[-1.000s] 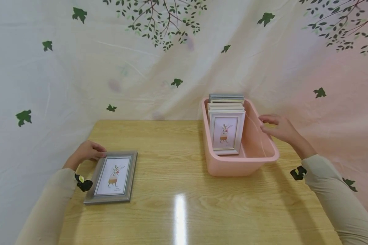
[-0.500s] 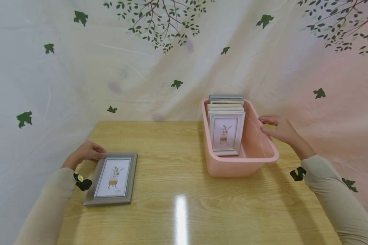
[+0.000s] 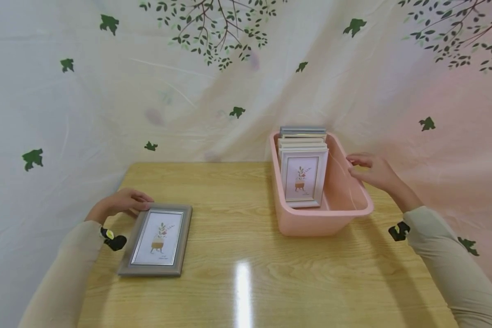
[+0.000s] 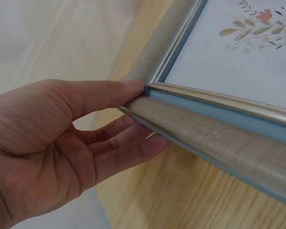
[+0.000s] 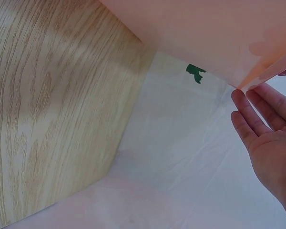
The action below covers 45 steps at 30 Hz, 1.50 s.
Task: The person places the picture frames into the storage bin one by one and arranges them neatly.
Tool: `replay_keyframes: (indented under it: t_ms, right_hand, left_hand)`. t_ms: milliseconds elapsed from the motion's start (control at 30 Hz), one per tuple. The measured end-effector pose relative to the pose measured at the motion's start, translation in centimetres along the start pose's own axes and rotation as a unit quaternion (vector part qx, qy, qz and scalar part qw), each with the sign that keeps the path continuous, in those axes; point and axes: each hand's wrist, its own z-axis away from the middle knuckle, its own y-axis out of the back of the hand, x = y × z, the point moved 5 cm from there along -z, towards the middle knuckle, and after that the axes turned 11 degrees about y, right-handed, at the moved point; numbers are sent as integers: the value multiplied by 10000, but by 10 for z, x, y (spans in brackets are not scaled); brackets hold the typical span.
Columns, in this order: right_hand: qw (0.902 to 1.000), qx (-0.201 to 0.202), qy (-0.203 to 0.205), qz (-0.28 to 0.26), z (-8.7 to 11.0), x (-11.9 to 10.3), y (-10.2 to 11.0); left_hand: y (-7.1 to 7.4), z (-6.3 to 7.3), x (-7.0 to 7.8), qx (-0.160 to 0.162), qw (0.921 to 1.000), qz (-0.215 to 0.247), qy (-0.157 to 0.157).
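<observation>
My left hand [image 3: 125,202] pinches the far left corner of a grey-brown picture frame [image 3: 184,241], thumb on top and fingers underneath. In the left wrist view, that corner of the picture frame [image 4: 190,119] is raised over the wood, and its inner edging is blue and silver. Inside the frame is a print of a potted plant. On the right, my right hand [image 3: 375,173] touches the rim of a pink plastic bin [image 3: 311,225]; its fingers [image 5: 250,112] are straight along the outside in the right wrist view. Several white and grey picture frames [image 3: 303,175] stand upright in the bin's left side.
A wood-grain table [image 3: 213,291] carries the bin and the loose frame. Behind it hangs a pale curtain [image 3: 180,91] printed with leaves and branches. The bin's right half shows bare pink floor and wall.
The grey-brown frame has shifted slightly right together with my left hand over the last half second. My right hand and the bin stay where they were.
</observation>
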Motion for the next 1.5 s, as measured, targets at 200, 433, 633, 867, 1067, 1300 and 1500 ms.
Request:
replay_keyframes:
  t_ms: [200,433,633,867,1067,1300,1500]
  right_hand:
    - [9999,-31,13,98,0,1,0]
    - [9999,-19,-108,7,1,-1,0]
    - [10000,1,-87,-28,0,-1,-1]
    - [9999,-27,-158,-64,0,1,-1]
    - [9999,-3,-73,-90,0,1,-2]
    - [10000,22,-81,-54,1,0,-2]
    - [9999,11,-101,-60,1,-1,-2]
  left_hand:
    - [-5,-1,24,-239,9995,-107,-203]
    - [-7,-5,58,-148,9978,-355,-542]
    - [-13,-5,93,-114,9953,-512,-809]
    - [-14,-5,129,-32,9918,-470,-1184]
    - [-16,-2,154,53,9889,-394,-1433]
    - [-21,-2,176,75,9860,-215,-1653]
    - [-23,-4,187,113,9860,-17,-1661]
